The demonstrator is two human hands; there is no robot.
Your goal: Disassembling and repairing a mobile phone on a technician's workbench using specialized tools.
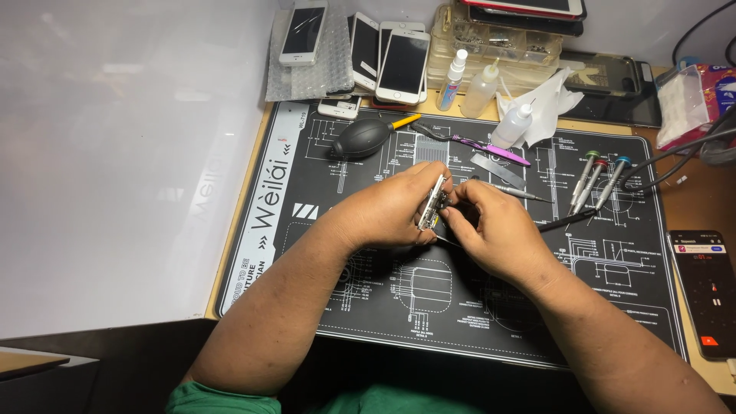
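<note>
Both hands are meeting above the middle of the black work mat [307, 253] on the desk [694, 192]: the left hand [391, 211] is gripping a small opened phone body [433, 203] on edge, and the right hand [494, 226] is closing its fingers around thin tweezers [446, 240] right beside it. Three screwdrivers [594, 178] are lying to the right, a black rubber blower [362, 138] is sitting behind, and white phones [402, 67] are lying stacked at the back.
</note>
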